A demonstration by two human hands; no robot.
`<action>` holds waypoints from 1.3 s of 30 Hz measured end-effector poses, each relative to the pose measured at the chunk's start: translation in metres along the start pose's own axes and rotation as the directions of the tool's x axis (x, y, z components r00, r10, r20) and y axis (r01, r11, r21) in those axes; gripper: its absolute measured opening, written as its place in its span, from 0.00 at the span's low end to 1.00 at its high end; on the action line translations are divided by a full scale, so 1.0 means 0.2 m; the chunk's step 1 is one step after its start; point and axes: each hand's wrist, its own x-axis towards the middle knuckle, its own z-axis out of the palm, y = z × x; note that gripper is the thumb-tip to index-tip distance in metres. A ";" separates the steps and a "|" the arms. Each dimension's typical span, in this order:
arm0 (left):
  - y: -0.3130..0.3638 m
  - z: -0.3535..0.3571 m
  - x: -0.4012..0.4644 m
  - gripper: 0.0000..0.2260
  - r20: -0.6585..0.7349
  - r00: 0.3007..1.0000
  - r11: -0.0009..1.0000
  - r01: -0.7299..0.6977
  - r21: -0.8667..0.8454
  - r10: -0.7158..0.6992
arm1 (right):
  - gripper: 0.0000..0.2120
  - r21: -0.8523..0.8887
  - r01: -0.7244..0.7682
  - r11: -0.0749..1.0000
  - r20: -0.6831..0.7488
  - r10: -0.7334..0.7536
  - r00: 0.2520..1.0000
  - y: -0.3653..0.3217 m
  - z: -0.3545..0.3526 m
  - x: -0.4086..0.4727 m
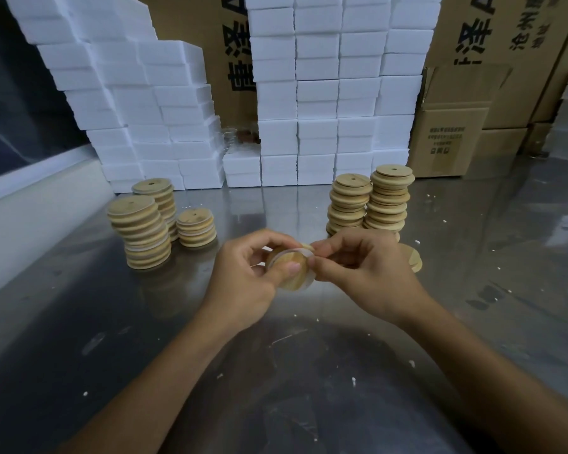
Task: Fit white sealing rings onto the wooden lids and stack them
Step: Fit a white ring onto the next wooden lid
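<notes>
My left hand (246, 273) grips a round wooden lid (292, 278) above the middle of the metal table, thumb pressed on its face. A white sealing ring (292, 252) sits partly around the lid's upper rim. My right hand (358, 260) pinches that ring at the lid's right edge. On the left stand three stacks of lids with white rings (141, 234). Two taller stacks of bare wooden lids (371, 201) rise on the right. Another loose lid (413, 258) lies flat behind my right hand, partly hidden.
A shiny metal table (276, 371) carries small white crumbs. White foam boxes (325, 103) are piled along the back, with cardboard cartons (450, 139) behind them and to the right. A white ledge (30, 181) runs along the left side.
</notes>
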 end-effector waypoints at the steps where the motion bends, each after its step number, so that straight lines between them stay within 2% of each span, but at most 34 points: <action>1: 0.00 -0.01 0.00 0.16 0.006 1.000 1.000 0.006 -0.007 -0.006 | 0.03 0.005 -0.002 1.000 0.007 0.002 1.000 0.00 0.00 0.00; 4: 0.02 -0.01 0.00 0.18 0.049 0.999 1.000 0.019 -0.017 -0.018 | 0.04 0.034 -0.006 0.999 0.035 0.005 0.999 -0.02 -0.02 0.00; 10: 0.05 -0.03 0.01 0.15 0.115 0.993 0.999 0.020 -0.042 -0.015 | 0.05 0.063 -0.054 0.997 0.089 0.048 0.995 -0.05 -0.06 0.00; 13: 0.05 -0.03 0.01 0.14 0.101 0.994 0.994 0.052 -0.096 -0.042 | 0.06 0.054 -0.052 0.997 0.106 0.046 0.993 -0.05 -0.07 0.00; 17: 0.03 -0.02 0.00 0.14 0.054 0.995 0.984 0.086 -0.158 -0.078 | 0.03 0.014 -0.037 0.999 0.106 0.036 0.994 -0.04 -0.06 0.01; 24: 0.04 0.01 0.00 0.11 -0.032 0.972 0.882 0.196 -0.429 -0.232 | 0.02 0.004 0.001 1.000 -0.022 -0.001 1.000 -0.01 -0.03 0.01; 26: 0.04 -0.01 0.00 0.12 -0.014 0.974 0.902 0.202 -0.382 -0.224 | 0.01 -0.034 0.030 0.999 -0.054 -0.031 0.998 0.00 -0.02 0.01; 29: 0.05 -0.02 0.01 0.12 -0.043 0.990 0.979 0.124 -0.163 -0.133 | 0.03 -0.145 0.115 0.983 -0.066 -0.126 0.990 0.01 -0.02 0.00; 31: 0.05 -0.01 0.01 0.11 -0.052 0.994 0.991 0.091 -0.094 -0.096 | 0.03 -0.221 0.177 0.959 -0.056 -0.194 0.979 0.02 -0.01 -0.01; 35: 0.04 0.02 -0.01 0.10 -0.066 0.996 0.997 0.051 -0.051 -0.054 | 0.06 -0.315 0.248 0.916 -0.098 -0.291 0.952 0.02 0.00 -0.02; 39: 0.05 0.03 -0.01 0.09 -0.087 0.996 0.997 0.029 -0.067 -0.035 | 0.04 -0.446 0.379 0.811 -0.078 -0.457 0.886 0.00 0.00 -0.02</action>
